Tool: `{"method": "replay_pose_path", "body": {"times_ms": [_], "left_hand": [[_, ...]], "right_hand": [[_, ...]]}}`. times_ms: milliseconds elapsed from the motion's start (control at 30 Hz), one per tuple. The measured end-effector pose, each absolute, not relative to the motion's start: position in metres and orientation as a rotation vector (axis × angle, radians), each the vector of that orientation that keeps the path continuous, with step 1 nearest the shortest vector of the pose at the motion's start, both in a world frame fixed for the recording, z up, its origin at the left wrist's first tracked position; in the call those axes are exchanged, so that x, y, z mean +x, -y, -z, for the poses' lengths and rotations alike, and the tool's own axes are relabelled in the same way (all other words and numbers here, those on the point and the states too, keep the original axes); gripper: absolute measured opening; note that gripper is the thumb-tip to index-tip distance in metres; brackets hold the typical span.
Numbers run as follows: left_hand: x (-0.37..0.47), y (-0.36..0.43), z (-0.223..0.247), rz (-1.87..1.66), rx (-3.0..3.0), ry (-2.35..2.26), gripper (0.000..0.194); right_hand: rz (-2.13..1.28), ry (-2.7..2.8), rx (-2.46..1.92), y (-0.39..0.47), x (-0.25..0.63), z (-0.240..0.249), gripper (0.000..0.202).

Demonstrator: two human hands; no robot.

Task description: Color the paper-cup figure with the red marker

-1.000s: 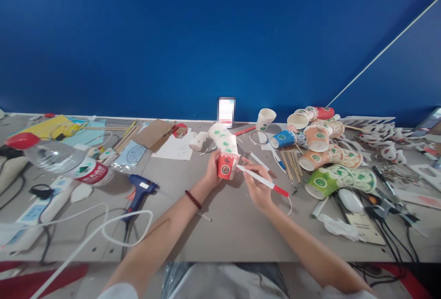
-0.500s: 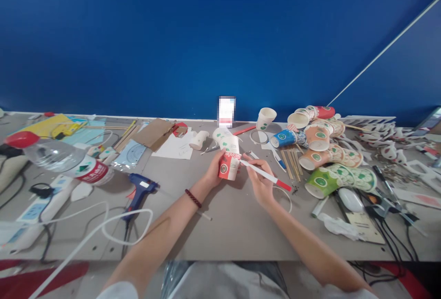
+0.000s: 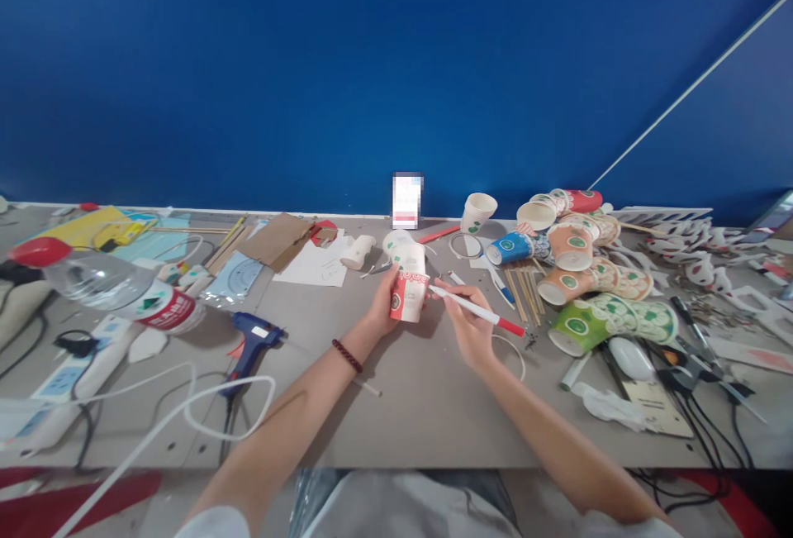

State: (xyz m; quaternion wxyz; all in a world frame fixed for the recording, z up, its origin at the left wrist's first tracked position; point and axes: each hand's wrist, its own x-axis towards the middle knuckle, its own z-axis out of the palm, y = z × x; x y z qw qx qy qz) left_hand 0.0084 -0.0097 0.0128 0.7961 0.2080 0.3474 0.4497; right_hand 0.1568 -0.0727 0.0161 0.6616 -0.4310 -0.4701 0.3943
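My left hand point(image 3: 385, 305) is wrapped round a red and white paper cup point(image 3: 409, 297), which is held above the table in front of me. Its printed side faces me, and at its far end it meets other pale paper cups point(image 3: 404, 250). A white marker with a red end point(image 3: 477, 309) is pinched in my right hand point(image 3: 472, 327). The marker's other end points toward the cup's right side; whether it touches the cup, I cannot tell. Part of my left fingers is hidden behind the cup.
Left lie a glue gun point(image 3: 251, 348), a plastic bottle point(image 3: 117, 286) and a power strip point(image 3: 68, 377). Stacked printed cups point(image 3: 613, 323), wooden sticks point(image 3: 525, 294) and a mouse point(image 3: 630, 359) are on the right. A phone-like screen point(image 3: 407, 201) stands at the wall.
The red and white cup has turned in my left hand, so its round emblem has shifted left and more white shows. My right hand with the marker has barely moved.
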Motion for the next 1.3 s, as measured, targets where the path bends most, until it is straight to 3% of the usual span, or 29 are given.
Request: {"method": "replay_pose_path", "body": {"times_ms": [400,700,1033,1300], "left_hand": [[0.0033,0.0100,-0.0171,-0.875,0.359,-0.663,0.048],[0.0038,0.0092,-0.0163,-0.811,0.305,-0.571,0.064],[0.0065,0.0126,-0.0196,-0.729,0.273,-0.529,0.048],[0.0054,0.0118,-0.0186,-0.715,0.264,-0.532,0.046]], "right_hand": [[-0.857,1.077,-0.968,0.0732,0.1568,-0.0190,0.022],[-0.941,1.129,-0.888,0.0751,0.1565,-0.0184,0.018],[-1.001,1.086,-0.906,0.0738,0.1564,-0.0153,0.025],[-0.982,1.107,-0.910,0.0730,0.1579,-0.0114,0.024]]}}
